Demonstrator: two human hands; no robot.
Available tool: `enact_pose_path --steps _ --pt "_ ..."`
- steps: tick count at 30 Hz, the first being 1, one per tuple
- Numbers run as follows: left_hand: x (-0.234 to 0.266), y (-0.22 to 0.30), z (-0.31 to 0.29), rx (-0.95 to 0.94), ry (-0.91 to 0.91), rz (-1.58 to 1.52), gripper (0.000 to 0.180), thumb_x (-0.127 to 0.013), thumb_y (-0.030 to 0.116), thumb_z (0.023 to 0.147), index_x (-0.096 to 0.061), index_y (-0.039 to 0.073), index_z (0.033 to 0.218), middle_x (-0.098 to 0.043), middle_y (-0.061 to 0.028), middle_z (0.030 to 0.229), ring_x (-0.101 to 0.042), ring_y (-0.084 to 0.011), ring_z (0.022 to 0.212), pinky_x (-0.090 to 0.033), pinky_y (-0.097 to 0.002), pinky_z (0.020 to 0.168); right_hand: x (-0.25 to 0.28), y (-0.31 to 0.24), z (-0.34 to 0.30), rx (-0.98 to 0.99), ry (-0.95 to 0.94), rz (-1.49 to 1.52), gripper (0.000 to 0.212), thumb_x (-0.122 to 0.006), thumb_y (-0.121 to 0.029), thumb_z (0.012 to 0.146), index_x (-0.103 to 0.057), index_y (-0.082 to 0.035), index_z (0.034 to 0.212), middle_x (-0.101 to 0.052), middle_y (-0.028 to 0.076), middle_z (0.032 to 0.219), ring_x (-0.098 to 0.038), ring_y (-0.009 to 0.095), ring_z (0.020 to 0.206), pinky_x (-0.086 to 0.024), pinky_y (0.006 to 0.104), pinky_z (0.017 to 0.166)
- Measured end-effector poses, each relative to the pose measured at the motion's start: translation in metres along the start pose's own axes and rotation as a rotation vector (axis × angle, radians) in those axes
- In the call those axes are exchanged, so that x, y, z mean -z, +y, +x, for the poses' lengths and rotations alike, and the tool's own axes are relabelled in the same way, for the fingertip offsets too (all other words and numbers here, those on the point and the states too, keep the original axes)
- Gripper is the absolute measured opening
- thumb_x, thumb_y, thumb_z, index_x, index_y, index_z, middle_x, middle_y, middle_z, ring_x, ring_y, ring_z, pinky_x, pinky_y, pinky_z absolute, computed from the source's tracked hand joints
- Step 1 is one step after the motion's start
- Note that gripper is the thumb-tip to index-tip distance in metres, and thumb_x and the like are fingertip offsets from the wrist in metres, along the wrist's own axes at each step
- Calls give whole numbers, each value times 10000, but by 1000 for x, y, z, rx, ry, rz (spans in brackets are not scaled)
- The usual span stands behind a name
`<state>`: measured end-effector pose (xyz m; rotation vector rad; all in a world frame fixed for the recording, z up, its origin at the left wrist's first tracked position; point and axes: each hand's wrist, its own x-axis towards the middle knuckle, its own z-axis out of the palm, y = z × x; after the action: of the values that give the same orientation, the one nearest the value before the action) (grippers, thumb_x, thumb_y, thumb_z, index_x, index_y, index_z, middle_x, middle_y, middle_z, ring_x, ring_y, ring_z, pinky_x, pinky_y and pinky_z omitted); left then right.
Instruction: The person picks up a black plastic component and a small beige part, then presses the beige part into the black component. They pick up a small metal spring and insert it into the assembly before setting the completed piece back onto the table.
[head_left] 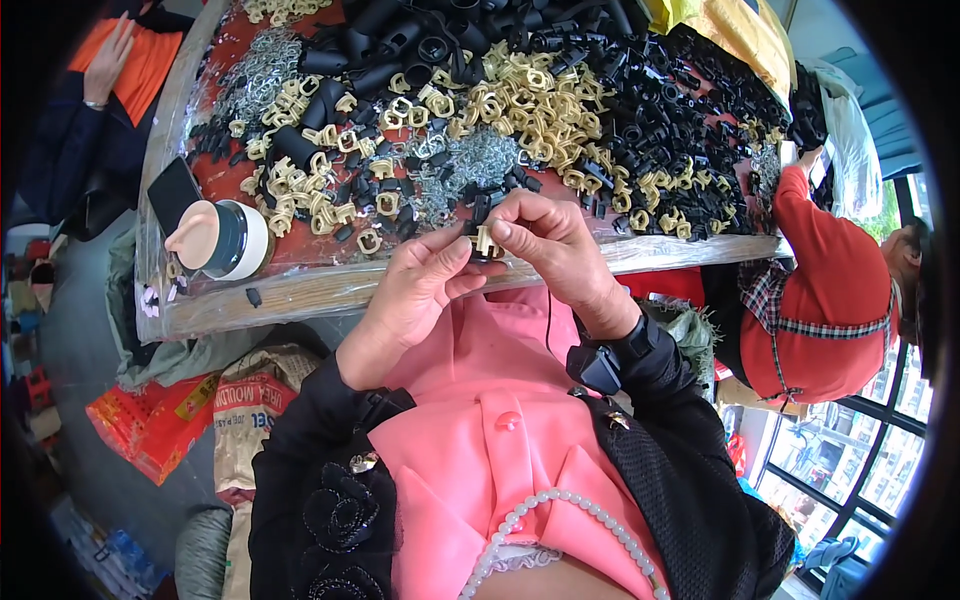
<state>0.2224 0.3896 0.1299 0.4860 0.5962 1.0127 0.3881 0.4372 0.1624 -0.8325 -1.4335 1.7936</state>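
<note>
Over the near edge of the table, my left hand [425, 280] and my right hand [555, 245] meet in front of me. Between their fingertips is a small black plastic part [479, 212] with a cream plastic piece [487, 243] against it. The left thumb and fingers pinch the black part from its left side. My right thumb and forefinger press at the cream piece. Just beyond lie a heap of small metal clips [465, 170] and a pile of cream plastic rings [545, 105]. Whether the two pieces are joined is too small to tell.
A wooden rim [340, 298] edges the red table. A lidded jar [235, 240] and a dark phone [174, 192] stand at its left. Black parts [670, 130] cover the right side. A person in red [830, 290] works at right; another person's hand [108, 65] shows far left.
</note>
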Motion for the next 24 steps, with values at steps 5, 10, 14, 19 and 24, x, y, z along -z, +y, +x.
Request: enact_pose_path --steps 5,10,14,19,24 --pt "-2 -2 1 15 10 -41 276 -521 211 834 -517 32 1043 -569 -28 949 -589 -166 842 -457 -211 685 -5 9 -4 48 76 10 124 -552 -89 810 -483 -11 877 -488 -8 777 -448 46 694 -373 175 609" --pt "-3 -5 0 42 70 15 244 -533 196 826 -534 39 1012 -576 -28 923 -589 -148 815 -463 -207 669 -6 18 -6 36 109 38 197 -562 -72 801 -414 -23 923 -487 2 808 -456 39 692 -377 156 596" --pt "-3 -7 2 56 114 59 222 -533 181 825 -537 42 997 -580 -29 899 -587 -129 788 -470 -205 655 -1 26 -5 -5 108 -17 179 -563 -79 802 -423 -28 901 -466 -18 735 -459 18 653 -405 157 550" --pt "-4 -8 7 58 133 93 234 -540 199 822 -548 38 991 -582 -30 902 -595 -165 815 -463 -210 660 -2 25 -7 32 167 19 153 -560 -93 807 -438 -25 868 -476 -28 704 -462 17 637 -406 155 543" --pt "4 -17 12 114 60 -144 247 -540 220 820 -551 31 977 -583 -40 906 -601 -189 805 -473 -216 661 3 20 -8 -39 146 -28 127 -557 -115 813 -462 -31 799 -494 -28 693 -461 19 615 -400 153 531"
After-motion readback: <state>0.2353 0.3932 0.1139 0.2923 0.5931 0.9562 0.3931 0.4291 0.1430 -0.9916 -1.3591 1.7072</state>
